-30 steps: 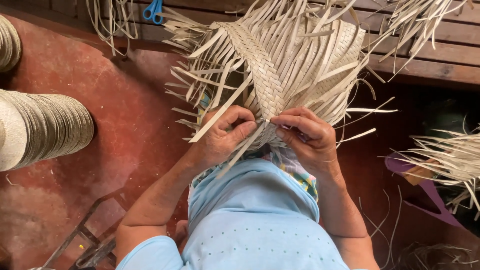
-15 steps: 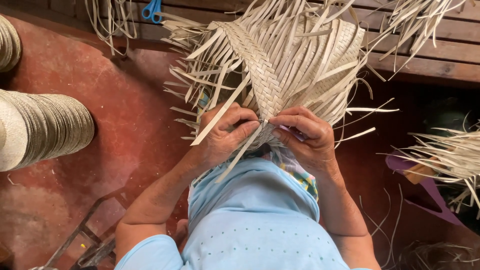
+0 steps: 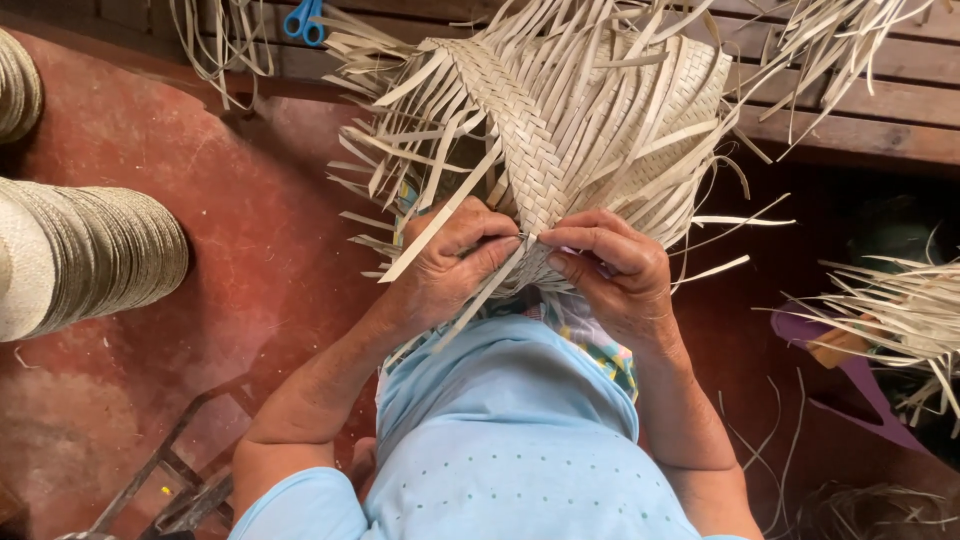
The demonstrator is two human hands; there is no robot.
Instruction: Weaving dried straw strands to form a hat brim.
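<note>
Weaving: half-made pale woven palm-leaf piece (image 3: 560, 130) sits in the middle of the view, just beyond the person's lap, its near edge at the fingertips, likely so the working edge stays within easy reach.
Left hand: left hand (image 3: 445, 270) pinched shut on a flat pale loose strip (image 3: 440, 215) that slants from near-left up to the far-right; thumb presses it against the weave, seemingly to keep it taut.
Right hand: right hand (image 3: 610, 275) curled, fingertips pinching the near edge of the woven piece just beside the left thumb, probably bracing the plaits while the strip is set.
Hands relation: fingertips nearly touching at the tight diagonal woven band (image 3: 520, 130).
Loose ends: unwoven strips fan out on all sides of the piece, left free for later plaiting by the look of it.
Left side: stack of pale woven round items (image 3: 90, 255) on the reddish floor (image 3: 250, 290), well apart from the hands.
Far edge: blue-handled scissors (image 3: 303, 20) on the brown wooden slatted bench (image 3: 850, 120).
Right side: bundle of loose pale strips (image 3: 900, 310) near a purple object (image 3: 860, 385), kind unclear.
Near: light blue dotted garment (image 3: 500, 450) covers the lap.
</note>
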